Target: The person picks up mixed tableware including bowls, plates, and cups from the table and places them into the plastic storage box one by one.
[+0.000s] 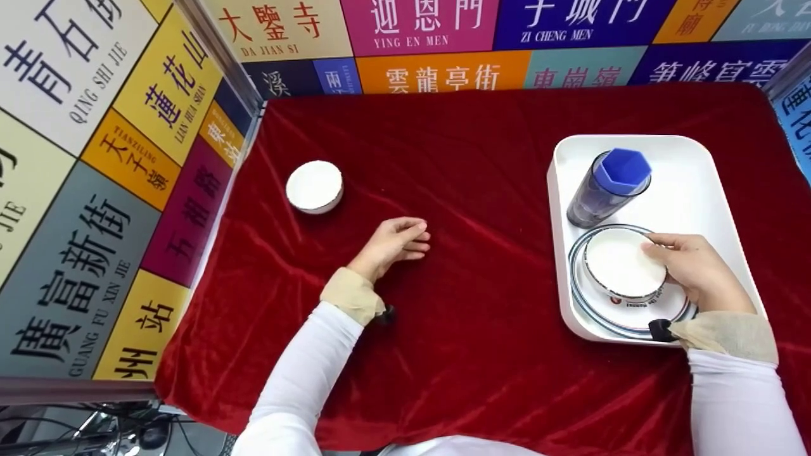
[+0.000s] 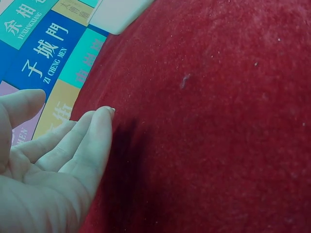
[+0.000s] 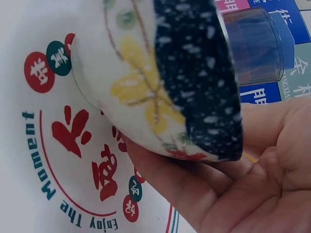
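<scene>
My right hand [image 1: 700, 266] grips the rim of a small white bowl [image 1: 624, 263], thumb at the edge and fingers under its side. In the right wrist view the bowl [image 3: 160, 82] shows a speckled dark blue band and a yellow flower. Beneath it lies a white plate [image 1: 675, 305] with blue rim lines and printed lettering, inside a white tray [image 1: 697, 190]. Whether bowl and plate touch is hard to tell. Above the red cloth my left hand [image 1: 396, 244] holds nothing, its fingers loosely bent. Nearest to it is another white bowl [image 1: 315, 186], on the cloth.
A clear dark-tinted cup [image 1: 590, 196] with a blue hexagonal piece [image 1: 622, 171] in its mouth leans in the tray behind the plate. Red velvet cloth [image 1: 469, 304] covers the table. Panels with printed place names [image 1: 437, 69] stand along the back and left.
</scene>
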A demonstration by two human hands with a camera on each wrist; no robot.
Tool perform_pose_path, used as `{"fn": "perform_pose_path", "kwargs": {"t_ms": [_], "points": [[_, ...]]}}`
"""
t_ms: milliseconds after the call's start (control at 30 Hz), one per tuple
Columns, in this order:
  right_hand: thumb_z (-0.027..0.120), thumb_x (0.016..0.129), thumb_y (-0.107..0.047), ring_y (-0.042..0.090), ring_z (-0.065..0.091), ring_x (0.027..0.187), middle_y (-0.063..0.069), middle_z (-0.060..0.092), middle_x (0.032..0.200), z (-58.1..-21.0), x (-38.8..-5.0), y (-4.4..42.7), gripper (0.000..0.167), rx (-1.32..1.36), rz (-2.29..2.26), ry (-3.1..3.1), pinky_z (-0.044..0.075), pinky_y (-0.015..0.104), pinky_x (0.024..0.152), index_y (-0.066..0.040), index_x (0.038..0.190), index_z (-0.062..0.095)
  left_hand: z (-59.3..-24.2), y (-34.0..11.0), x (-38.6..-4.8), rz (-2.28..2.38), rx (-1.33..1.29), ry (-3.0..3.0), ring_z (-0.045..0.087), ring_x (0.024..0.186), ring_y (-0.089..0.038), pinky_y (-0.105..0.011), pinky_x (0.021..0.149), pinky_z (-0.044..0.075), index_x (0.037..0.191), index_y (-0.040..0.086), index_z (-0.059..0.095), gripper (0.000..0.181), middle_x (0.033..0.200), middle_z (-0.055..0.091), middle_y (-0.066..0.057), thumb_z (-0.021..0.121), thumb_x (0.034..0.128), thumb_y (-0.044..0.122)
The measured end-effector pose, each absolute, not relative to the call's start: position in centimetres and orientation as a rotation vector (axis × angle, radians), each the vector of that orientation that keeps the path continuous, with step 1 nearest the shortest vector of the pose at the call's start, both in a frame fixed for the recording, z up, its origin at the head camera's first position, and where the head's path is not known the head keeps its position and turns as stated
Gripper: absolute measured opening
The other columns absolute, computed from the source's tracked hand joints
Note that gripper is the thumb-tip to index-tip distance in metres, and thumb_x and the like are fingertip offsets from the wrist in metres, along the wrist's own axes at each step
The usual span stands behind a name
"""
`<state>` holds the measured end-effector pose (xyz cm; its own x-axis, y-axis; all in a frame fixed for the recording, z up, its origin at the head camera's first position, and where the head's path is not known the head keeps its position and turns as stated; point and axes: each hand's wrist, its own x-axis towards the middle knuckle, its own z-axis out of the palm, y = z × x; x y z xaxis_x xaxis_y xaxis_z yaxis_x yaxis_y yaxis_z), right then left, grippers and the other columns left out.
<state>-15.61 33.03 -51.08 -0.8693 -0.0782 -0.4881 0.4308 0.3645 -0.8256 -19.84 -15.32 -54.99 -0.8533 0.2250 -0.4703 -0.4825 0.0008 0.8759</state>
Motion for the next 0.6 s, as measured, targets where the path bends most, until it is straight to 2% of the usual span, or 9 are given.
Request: {"fn": "perform_pose_path", "kwargs": {"t_ms": [200, 333, 433, 600], "points": [[0.049, 0.106, -0.035, -0.011, 0.059, 0.083, -0.036, 0.057, 0.090, -50.6, -15.7, 32.7, 0.068, 0.267, -1.395, 2.276, 0.056, 0.014, 0.072, 0.010, 0.153, 0.028, -55.1, -15.7, -19.9, 1.928, -0.279, 1.795, 0.071, 0.091, -0.023, -0.035, 0.085, 0.062, 0.139, -0.001, 0.055, 0.045, 0.120, 0.066, -0.023, 0.062, 0.1016, 0.022], [0.051, 0.104, -0.044, -0.019, 0.052, 0.089, -0.029, 0.057, 0.108, -50.3, -15.6, 32.6, 0.074, 0.253, -1.321, 2.331, 0.051, 0.008, 0.078, 0.009, 0.152, 0.032, -55.0, -15.9, -20.0, 1.956, -0.295, 1.800, 0.071, 0.091, -0.022, -0.035, 0.083, 0.063, 0.138, -0.002, 0.056, 0.043, 0.117, 0.067, -0.020, 0.062, 0.1016, 0.021], [0.052, 0.103, -0.046, -0.019, 0.048, 0.095, -0.025, 0.056, 0.111, -50.1, -15.5, 32.6, 0.074, 0.246, -1.302, 2.366, 0.049, 0.006, 0.080, 0.009, 0.150, 0.036, -55.1, -16.2, -20.0, 1.986, -0.313, 1.810, 0.071, 0.091, -0.022, -0.035, 0.083, 0.063, 0.136, -0.003, 0.057, 0.042, 0.114, 0.068, -0.018, 0.062, 0.1013, 0.020], [0.053, 0.104, -0.041, -0.018, 0.046, 0.098, -0.041, 0.054, 0.095, -50.0, -15.5, 32.6, 0.067, 0.272, -1.355, 2.432, 0.045, 0.003, 0.079, 0.011, 0.145, 0.044, -55.2, -16.6, -20.1, 2.000, -0.333, 1.820, 0.072, 0.091, -0.021, -0.034, 0.082, 0.063, 0.135, -0.002, 0.058, 0.042, 0.111, 0.069, -0.016, 0.063, 0.1009, 0.020]]}}
